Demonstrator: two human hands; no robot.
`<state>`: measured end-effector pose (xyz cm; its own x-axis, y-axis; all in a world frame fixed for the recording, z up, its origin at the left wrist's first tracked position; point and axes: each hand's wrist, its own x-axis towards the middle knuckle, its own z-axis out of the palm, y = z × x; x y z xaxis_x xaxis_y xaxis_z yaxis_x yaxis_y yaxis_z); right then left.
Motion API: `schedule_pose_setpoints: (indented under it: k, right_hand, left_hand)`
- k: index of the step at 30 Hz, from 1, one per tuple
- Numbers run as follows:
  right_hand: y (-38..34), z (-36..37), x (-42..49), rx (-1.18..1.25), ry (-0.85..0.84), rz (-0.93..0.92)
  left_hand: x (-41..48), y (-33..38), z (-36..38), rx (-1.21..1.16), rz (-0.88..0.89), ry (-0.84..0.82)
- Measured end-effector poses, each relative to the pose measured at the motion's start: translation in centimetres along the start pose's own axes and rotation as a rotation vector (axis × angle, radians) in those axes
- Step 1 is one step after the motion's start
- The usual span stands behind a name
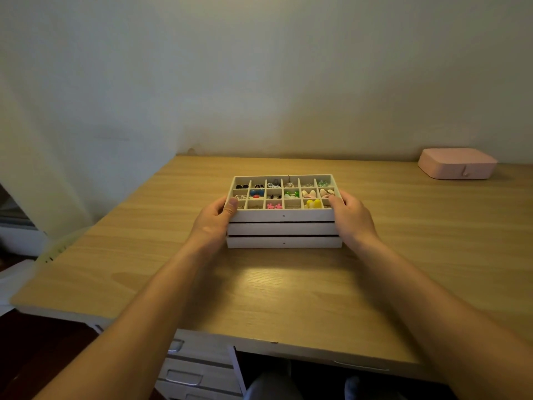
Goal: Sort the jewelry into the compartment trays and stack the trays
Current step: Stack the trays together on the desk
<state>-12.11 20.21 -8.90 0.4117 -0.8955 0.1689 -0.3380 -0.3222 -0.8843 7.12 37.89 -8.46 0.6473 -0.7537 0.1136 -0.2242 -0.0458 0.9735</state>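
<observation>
The left hand (219, 216) and right hand (352, 217) are gripping the ends of the white tray stack (284, 228), fingertips hiding behind it, its tiny jewelry (313, 203) looking blurry.

A: Walls?
B: Plain pale wall (259, 67) behind, dimly lit, with a greenish cast. Sheer white curtain (34, 134) hanging at far left.
A: Furniture?
B: Light wood-grain table (288, 298) with a white front edge, set against that wall; a glossy patch of reflected light lies near its middle. White drawer unit with metal handles (196, 368) beneath, left side.
A: Else?
B: Pink rounded-rectangular closed box (457, 163) at the far right, by the wall. Dark reddish-brown floor (43, 342), lower left.
</observation>
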Motion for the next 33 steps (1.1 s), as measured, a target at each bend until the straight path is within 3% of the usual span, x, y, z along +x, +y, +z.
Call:
schedule_pose_setpoints:
  k: [10, 17, 20, 22, 26, 33]
  right_hand:
    - [0.3, -0.4, 0.0, 0.006, 0.029, -0.026]
    - [0.5, -0.3, 0.0, 0.010, 0.040, -0.038]
    - [0.2, -0.5, 0.1, 0.060, 0.036, -0.027]
    - [0.3, -0.6, 0.3, 0.134, 0.041, 0.013]
    - [0.6, -0.5, 0.9, 0.530, -0.079, 0.212]
    - [0.4, 0.1, 2.6, 0.781, -0.223, 0.285]
  left_hand:
    - [-0.4, -0.9, 0.0, 0.013, 0.020, -0.030]
    - [-0.4, -1.1, 0.2, -0.046, 0.005, 0.035]
    - [0.1, -1.0, 0.6, -0.155, -0.042, 0.140]
    - [0.5, -0.7, 1.1, -0.288, -0.128, 0.207]
    - [2.0, -1.0, 1.3, -0.483, -0.297, 0.190]
    - [3.8, -0.9, 1.4, -0.541, -0.288, 0.059]
